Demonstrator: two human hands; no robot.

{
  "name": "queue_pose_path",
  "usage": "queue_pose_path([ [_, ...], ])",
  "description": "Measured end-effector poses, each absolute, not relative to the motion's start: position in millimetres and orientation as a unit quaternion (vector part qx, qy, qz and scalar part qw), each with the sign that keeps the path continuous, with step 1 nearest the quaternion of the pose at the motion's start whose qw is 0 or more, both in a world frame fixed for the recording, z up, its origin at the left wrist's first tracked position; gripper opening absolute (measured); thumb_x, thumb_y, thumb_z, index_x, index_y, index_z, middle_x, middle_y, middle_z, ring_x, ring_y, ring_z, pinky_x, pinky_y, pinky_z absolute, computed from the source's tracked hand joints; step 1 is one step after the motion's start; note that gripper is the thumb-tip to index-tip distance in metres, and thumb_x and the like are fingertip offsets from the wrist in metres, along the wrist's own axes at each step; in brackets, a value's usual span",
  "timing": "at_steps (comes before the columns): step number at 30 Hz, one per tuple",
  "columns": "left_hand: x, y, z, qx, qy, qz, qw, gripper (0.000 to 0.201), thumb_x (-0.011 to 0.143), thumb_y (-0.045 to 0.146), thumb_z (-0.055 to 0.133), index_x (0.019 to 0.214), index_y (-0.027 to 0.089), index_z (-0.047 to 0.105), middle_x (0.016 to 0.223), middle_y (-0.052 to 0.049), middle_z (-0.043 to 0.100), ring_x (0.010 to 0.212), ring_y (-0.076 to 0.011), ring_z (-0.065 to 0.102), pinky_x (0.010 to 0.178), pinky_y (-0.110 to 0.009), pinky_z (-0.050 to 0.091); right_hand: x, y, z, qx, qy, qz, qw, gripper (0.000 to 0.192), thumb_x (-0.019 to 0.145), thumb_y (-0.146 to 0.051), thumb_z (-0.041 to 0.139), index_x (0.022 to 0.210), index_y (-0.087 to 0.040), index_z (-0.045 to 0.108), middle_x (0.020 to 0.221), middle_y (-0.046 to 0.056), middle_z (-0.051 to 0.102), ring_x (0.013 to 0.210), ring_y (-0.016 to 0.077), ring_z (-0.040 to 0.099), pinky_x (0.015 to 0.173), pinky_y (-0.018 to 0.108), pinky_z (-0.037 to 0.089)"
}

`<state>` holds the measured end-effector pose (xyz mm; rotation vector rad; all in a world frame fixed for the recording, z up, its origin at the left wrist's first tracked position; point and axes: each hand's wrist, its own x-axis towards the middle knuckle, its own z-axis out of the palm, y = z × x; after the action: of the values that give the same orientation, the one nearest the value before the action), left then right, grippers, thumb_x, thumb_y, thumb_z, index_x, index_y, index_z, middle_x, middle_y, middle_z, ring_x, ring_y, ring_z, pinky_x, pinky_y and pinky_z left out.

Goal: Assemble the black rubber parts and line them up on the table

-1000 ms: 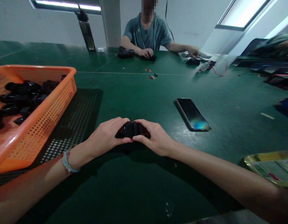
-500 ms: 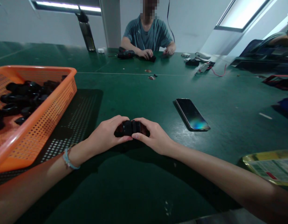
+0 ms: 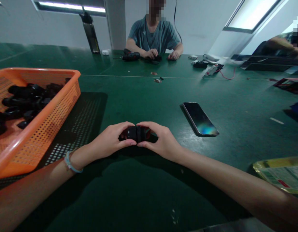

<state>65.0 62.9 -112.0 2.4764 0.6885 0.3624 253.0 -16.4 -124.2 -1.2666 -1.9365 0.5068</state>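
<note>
Between my two hands is a short black cylindrical part [image 3: 136, 134] with a raised ring around its middle, lying on its side just over the green table. My left hand [image 3: 116, 137] grips its left end, thumb below and fingers over the top. On the other end, my right hand [image 3: 161, 138] holds it the same way, with the thumb along the near side. The palms hide the ends of the part, so I cannot tell its exact kind. Similar dark parts [image 3: 23, 101] lie heaped in an orange perforated basket [image 3: 59, 106] to the left.
A smartphone [image 3: 200, 119] lies right of my hands. A yellow-edged packet [image 3: 279, 174] sits at the right. Across the table [image 3: 129, 96], a person [image 3: 151, 35] handles a dark object beside a power drill [image 3: 130, 56]. A bottle [image 3: 91, 35] stands at the far left.
My right thumb has shifted slightly down and right along the black part. Both hands still grip it in nearly the same place. The opposite person's hand has lowered to the table.
</note>
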Motion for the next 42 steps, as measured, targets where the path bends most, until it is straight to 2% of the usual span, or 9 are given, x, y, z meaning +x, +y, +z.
queue_pose_path([
  [6,65,64,-115,0.925,0.250,0.145,0.248,0.047,0.082,0.052,0.049,0.106,0.013,0.057,0.093,-0.008,0.067,0.078,-0.0200,0.063,0.066,-0.027,0.047,250,-19,-125,-0.492,-0.786,0.112,0.356,0.033,0.079,-0.024,0.063,0.108,-0.013,0.053,0.097,0.010,0.065,0.086,0.0193,0.060,0.075,0.034,0.051],
  [13,65,62,-119,0.939,0.214,0.177,0.202,0.068,0.081,0.070,0.031,0.101,0.011,0.058,0.088,-0.010,0.067,0.076,-0.0201,0.062,0.066,-0.028,0.047,250,-20,-125,-0.501,-0.792,0.109,0.331,0.032,0.080,-0.023,0.060,0.110,-0.012,0.052,0.096,0.010,0.066,0.083,0.0197,0.060,0.072,0.035,0.051],
  [23,64,58,-118,0.949,0.208,0.196,0.134,0.069,0.080,0.071,0.025,0.098,0.013,0.056,0.078,-0.005,0.062,0.068,-0.0167,0.059,0.060,-0.025,0.045,249,-21,-122,-0.523,-0.773,0.168,0.317,0.033,0.080,-0.025,0.061,0.110,-0.016,0.054,0.099,0.008,0.065,0.087,0.0197,0.061,0.075,0.036,0.051],
  [33,64,56,-116,0.956,0.197,0.203,0.082,0.067,0.082,0.069,0.022,0.098,0.013,0.056,0.075,-0.005,0.059,0.068,-0.0168,0.058,0.062,-0.025,0.045,245,-22,-112,-0.558,-0.740,0.234,0.294,0.024,0.080,-0.023,0.060,0.102,-0.014,0.056,0.085,0.004,0.063,0.070,0.0143,0.056,0.062,0.028,0.046],
  [42,65,55,-116,0.955,0.190,0.218,0.069,0.059,0.088,0.061,0.025,0.097,0.011,0.056,0.076,-0.006,0.060,0.069,-0.0180,0.057,0.062,-0.027,0.045,247,-20,-113,-0.553,-0.711,0.299,0.314,0.019,0.083,-0.025,0.058,0.098,-0.015,0.058,0.085,0.004,0.063,0.073,0.0144,0.058,0.064,0.028,0.047],
])
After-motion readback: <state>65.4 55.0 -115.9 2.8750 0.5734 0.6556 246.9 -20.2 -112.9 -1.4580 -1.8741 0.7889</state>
